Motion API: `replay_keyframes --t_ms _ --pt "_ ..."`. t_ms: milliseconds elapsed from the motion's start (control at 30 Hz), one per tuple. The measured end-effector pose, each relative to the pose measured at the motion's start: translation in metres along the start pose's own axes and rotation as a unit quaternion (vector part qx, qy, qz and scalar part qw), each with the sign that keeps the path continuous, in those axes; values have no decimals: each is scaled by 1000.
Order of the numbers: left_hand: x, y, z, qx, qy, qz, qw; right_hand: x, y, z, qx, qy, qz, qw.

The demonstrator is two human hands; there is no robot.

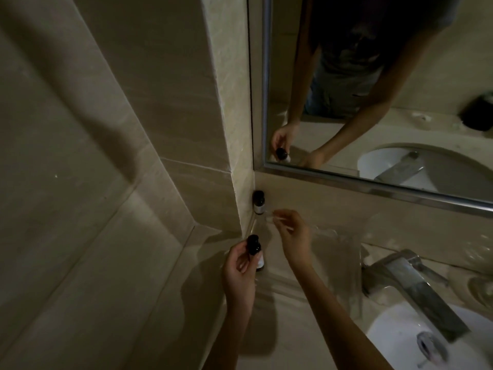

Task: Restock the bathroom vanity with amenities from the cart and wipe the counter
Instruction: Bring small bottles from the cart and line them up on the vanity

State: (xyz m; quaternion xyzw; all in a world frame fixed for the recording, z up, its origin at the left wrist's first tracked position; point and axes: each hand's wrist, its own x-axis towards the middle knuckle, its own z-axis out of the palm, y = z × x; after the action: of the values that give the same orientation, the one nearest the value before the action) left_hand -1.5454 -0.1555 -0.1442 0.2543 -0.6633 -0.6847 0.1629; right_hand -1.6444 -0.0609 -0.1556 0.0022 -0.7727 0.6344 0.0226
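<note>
In a dim bathroom, your left grip point(240, 265) comes up from the lower edge, forearm raised, fingers and thumb curled round a small dark-capped bottle point(255, 249) held upright at the left end of the counter point(280, 311). Your right grip point(293, 235) reaches toward a second bottle point(258, 202) standing in the corner beneath the mirror point(373, 102). Its fingers are bent, but blur hides whether they pinch anything.

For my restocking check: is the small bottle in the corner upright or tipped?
Upright. The corner bottle stands on its base with the capped end up.
</note>
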Motion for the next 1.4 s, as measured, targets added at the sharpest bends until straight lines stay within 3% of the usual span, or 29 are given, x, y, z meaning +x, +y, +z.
replay_keyframes --t_ms 167,500,667,900,1133,1400 --pt "7 5 5 -23 -8 -12 1000 -29 -21 -24 18 -197 32 980" --pt "12 4 3 -2 -79 -50 996 -28 -18 -38 -2 -292 62 954" --pt "18 7 7 5 -108 -53 993 -15 -1 -28 -25 -237 63 969" --pt "18 1 5 74 -151 -65 984 13 8 -9 -13 -10 60 998" --pt "44 13 35 91 -164 -65 980 23 16 11 -46 24 -1 999" --pt "71 26 68 87 -107 -60 989 29 26 15 -52 25 -43 997"
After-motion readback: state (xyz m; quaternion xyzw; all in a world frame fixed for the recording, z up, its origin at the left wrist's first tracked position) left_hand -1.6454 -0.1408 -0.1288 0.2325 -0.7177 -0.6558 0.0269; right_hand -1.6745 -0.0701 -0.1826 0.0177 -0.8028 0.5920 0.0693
